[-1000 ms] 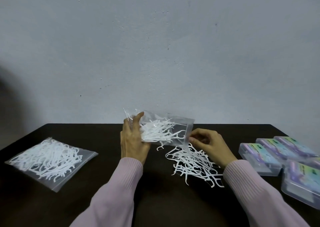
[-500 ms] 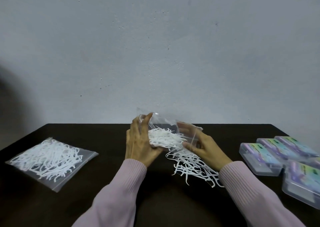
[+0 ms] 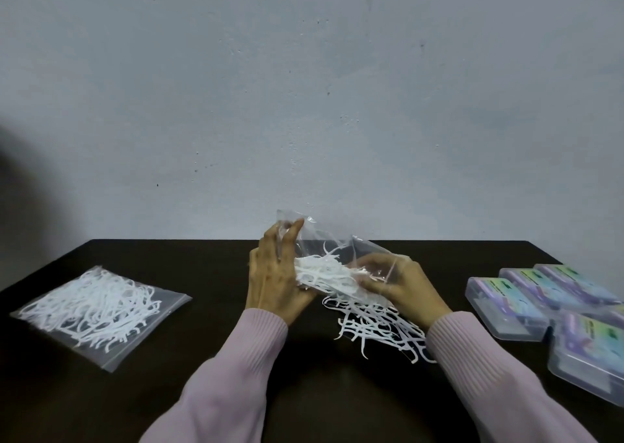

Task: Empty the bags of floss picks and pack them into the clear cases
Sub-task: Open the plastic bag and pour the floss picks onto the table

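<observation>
A clear plastic bag (image 3: 324,240) is held tilted above the dark table (image 3: 219,274), its mouth low on the right. My left hand (image 3: 273,280) grips the bag's raised closed end. My right hand (image 3: 401,290) reaches into the mouth and holds a bunch of white floss picks (image 3: 324,272) inside it. A loose pile of floss picks (image 3: 374,324) lies on the table under the bag and my right wrist. A second, full bag of floss picks (image 3: 94,307) lies flat at the left. Several clear cases (image 3: 506,304) with purple-green labels sit at the right.
A plain grey wall (image 3: 304,105) rises straight behind the table's far edge. The cases reach the right edge of the view. Dark bare tabletop lies between the full bag and my left arm.
The bag has tipped further, its closed end now higher. My right hand moved from the bag's outer corner into its mouth and took hold of the picks inside.
</observation>
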Demonstrator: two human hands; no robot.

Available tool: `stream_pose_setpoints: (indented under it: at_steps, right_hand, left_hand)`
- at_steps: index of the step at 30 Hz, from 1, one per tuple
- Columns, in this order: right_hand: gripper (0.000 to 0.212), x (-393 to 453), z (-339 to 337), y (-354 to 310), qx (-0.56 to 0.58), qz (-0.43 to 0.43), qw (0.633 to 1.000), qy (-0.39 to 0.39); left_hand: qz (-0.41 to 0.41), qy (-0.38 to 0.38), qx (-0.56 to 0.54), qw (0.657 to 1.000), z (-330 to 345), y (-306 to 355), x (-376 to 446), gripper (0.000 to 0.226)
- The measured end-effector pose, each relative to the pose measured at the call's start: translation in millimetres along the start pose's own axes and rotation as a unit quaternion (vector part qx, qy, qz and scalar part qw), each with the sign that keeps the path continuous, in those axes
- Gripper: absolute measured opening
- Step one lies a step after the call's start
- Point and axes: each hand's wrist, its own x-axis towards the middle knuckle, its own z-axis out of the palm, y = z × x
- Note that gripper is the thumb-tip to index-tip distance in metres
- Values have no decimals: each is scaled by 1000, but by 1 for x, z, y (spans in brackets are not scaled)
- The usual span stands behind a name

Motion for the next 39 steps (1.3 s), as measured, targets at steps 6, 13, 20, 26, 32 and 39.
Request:
stream_pose_setpoints:
  at_steps: [6,13,20,26,32,39]
  right_hand:
    - [14,-2,-9,-1,46,19,998,46]
    - [12,-1,-9,0,72,39,994,68]
    - [12,2,-14,15,135,83,982,105]
    - [8,0,-18,25,70,114,989,58]
    - [21,-1,-18,27,-39,151,987,24]
    - [34,-2,-11,19,-137,127,982,-5]
  left_hand:
    - [-42,-3,11,999,-3,-4,-1,105]
    - [-125,-31,11,992,-4,-6,0,104]
    - [-210,-16,-13,978,-7,-9,3,97]
    - [-273,6,-43,961,-9,-15,3,92]
    - [-311,34,-47,949,-12,-16,5,87]
    - [-305,44,-71,949,-9,-13,7,88]
